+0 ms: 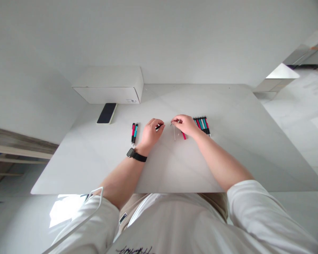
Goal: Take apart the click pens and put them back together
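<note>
My left hand (152, 132) is closed on a small black pen part (159, 126) at the middle of the white table (228, 148). My right hand (184, 124) pinches a tiny piece I cannot make out near its fingertips. Below that hand lie a thin clear refill (174, 133) and a red pen piece (184, 135). Two pens, one red and one teal (134, 133), lie side by side left of my left hand. A row of several red, teal and black pens (202, 125) lies just right of my right hand.
A dark phone (106, 113) lies face up at the table's far left. Behind it a white cardboard box (110, 84) stands against the wall. A black watch (136, 155) is on my left wrist. The table's near edge runs close to my body.
</note>
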Demonstrator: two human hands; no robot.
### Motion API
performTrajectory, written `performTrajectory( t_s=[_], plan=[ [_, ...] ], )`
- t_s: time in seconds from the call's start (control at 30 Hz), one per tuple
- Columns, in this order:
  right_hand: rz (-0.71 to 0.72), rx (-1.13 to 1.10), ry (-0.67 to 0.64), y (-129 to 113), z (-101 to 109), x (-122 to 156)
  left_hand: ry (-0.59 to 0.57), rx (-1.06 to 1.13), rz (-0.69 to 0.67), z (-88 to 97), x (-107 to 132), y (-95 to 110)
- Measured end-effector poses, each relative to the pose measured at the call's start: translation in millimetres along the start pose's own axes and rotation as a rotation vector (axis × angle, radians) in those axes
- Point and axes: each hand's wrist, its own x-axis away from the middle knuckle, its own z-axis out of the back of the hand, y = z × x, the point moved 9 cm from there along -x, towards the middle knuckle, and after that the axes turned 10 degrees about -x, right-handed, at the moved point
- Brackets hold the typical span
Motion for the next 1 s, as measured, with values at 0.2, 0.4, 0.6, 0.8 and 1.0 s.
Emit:
performTrajectory(
  t_s=[0.2,0.4,0.6,0.8,1.0],
  plan=[
    [0.080,0.250,-0.132,-1,-14,4,0.013,-0.008,0.008,-0.5,0,-3],
    [0.099,0.374,-0.195,3,-31,5,0.020,0.005,-0.011,-1.5,1,-3],
    [0.109,0.401,-0.207,2,-32,5,-0.008,0.014,-0.020,-3.1,0,-2],
    [0.118,0.247,-0.096,-12,-21,7,-0.061,0.076,-0.056,-10.4,2,1],
    [0.064,0.113,-0.163,-17,-33,10,-0.096,0.105,-0.079,-12.5,4,9]
  ],
)
